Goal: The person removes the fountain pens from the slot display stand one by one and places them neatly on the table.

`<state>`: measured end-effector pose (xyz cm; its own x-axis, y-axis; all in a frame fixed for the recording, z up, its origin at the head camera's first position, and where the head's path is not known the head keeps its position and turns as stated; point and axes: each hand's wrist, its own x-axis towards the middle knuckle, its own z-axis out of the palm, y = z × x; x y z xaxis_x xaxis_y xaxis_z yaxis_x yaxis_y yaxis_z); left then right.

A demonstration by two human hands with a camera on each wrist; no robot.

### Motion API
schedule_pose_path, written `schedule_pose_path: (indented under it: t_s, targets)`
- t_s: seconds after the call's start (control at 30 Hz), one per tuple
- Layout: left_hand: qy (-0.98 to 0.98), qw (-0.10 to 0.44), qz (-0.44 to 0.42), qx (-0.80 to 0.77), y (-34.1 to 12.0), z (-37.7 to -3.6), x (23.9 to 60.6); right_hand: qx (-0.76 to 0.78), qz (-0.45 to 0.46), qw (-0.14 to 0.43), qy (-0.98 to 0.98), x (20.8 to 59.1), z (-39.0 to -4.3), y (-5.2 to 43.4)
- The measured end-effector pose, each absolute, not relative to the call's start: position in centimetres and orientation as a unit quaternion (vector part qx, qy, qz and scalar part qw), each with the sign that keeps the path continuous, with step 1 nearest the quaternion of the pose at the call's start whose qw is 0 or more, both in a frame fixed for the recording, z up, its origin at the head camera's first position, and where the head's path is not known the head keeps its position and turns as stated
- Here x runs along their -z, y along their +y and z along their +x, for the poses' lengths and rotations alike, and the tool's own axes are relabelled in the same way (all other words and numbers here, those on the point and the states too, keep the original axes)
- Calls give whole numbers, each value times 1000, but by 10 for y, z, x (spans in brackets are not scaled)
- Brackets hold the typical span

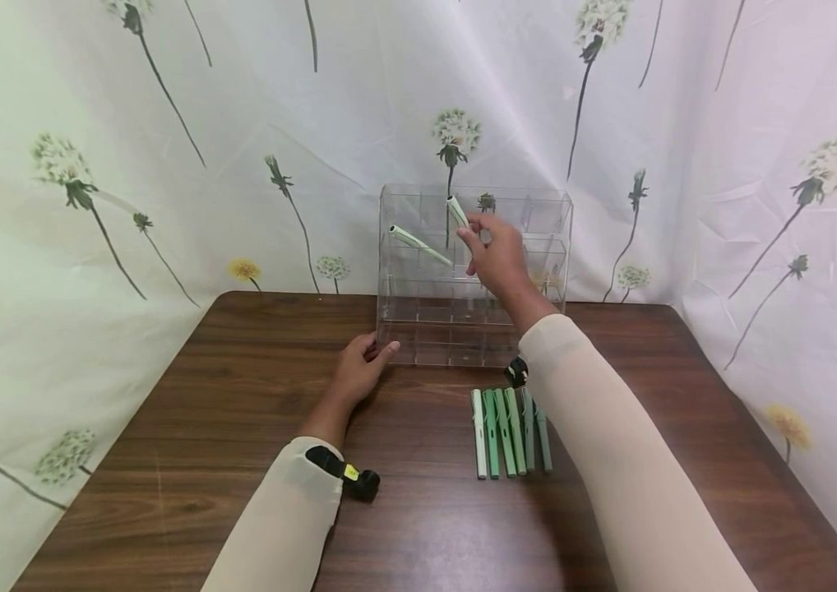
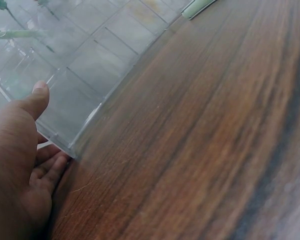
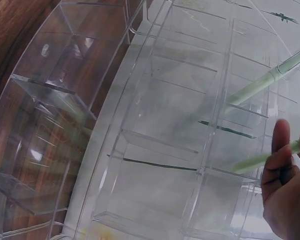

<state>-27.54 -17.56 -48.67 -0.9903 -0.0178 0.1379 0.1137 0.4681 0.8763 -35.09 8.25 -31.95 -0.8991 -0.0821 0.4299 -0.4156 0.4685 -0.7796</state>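
A clear acrylic pen rack (image 1: 414,311) with tiered compartments stands at the back of the table. Its lower left corner is gripped by my left hand (image 1: 357,372), thumb on the near side and fingers (image 2: 52,167) behind the edge. Up at the rack's upper tier, my right hand (image 1: 498,256) pinches a pale green pen (image 1: 456,210); the pen's lower end (image 3: 250,163) is at a compartment in the right wrist view. A second pale green pen (image 1: 418,243) leans tilted in the compartments to the left.
Several pens in white, green and grey-green lie side by side on the brown wooden table (image 1: 418,526), among them a white pen (image 1: 479,436), partly beside the right sleeve (image 1: 611,427). A flower-printed curtain (image 1: 359,107) hangs behind the table.
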Motion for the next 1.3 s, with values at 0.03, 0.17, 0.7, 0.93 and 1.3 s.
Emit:
schedule_pose_path:
  t_s: [0.03,0.17,0.7,0.93,1.3]
  targets:
    - [-854,64,-28,516,-176,-275,487,-498,151,177,-835,319,-350,83]
    - [-855,63,-29,515,-176,-275,487,-502,168,223,-819,319,-349,84]
    - [-852,64,-25,520,-175,-276,487,-455,245,338,-787,306,-335,90]
    - [-853,66,-27,517,-175,-276,487,-456,273,343,-774,310,-318,88]
    - [-855,76,-35,512,-176,-277,488,-521,265,286,-759,328,-292,85]
